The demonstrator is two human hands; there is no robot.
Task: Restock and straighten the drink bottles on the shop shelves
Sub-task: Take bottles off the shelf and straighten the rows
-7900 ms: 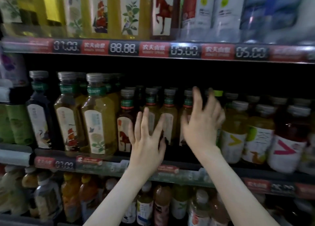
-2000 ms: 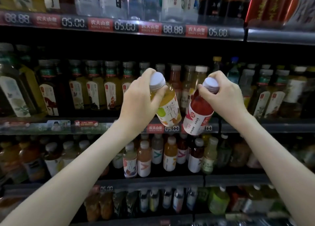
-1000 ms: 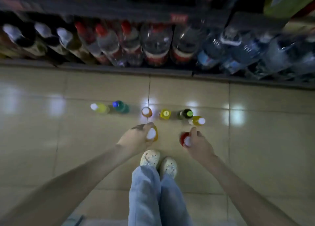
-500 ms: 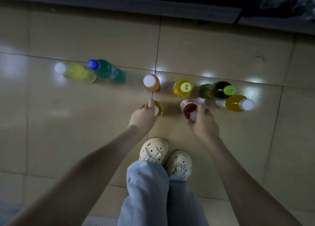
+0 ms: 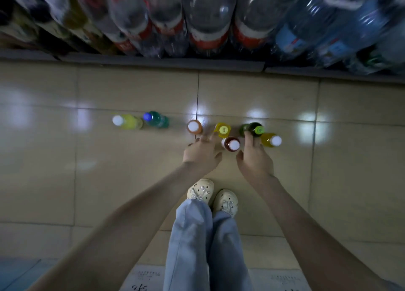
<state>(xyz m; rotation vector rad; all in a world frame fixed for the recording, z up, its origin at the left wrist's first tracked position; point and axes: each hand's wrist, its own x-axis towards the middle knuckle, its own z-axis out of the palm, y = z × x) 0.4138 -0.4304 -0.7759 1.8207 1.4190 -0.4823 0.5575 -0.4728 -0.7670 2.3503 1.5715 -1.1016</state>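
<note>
Several small drink bottles stand in a row on the tiled floor: a yellow one (image 5: 128,121), a teal one with a blue cap (image 5: 156,120), an orange one (image 5: 194,126), a yellow-capped one (image 5: 222,130), a dark green one (image 5: 252,128) and an amber one (image 5: 271,140). A red bottle with a white cap (image 5: 231,143) stands free between my hands. My left hand (image 5: 202,155) hovers with its fingers stretched toward the yellow-capped bottle. My right hand (image 5: 254,159) is spread, its fingertips at the dark green bottle. Neither hand grips anything.
The bottom shelf (image 5: 197,63) runs across the top, packed with large clear water bottles (image 5: 206,20) and blue-labelled ones (image 5: 328,27). My cream shoes (image 5: 213,195) and jeans stand just behind the bottles. Printed paper (image 5: 144,279) lies by my feet.
I carried two bottles from the shelf down to the floor. Both hands have now let go; the red bottle stands alone, and my fingers have moved forward toward the row.
</note>
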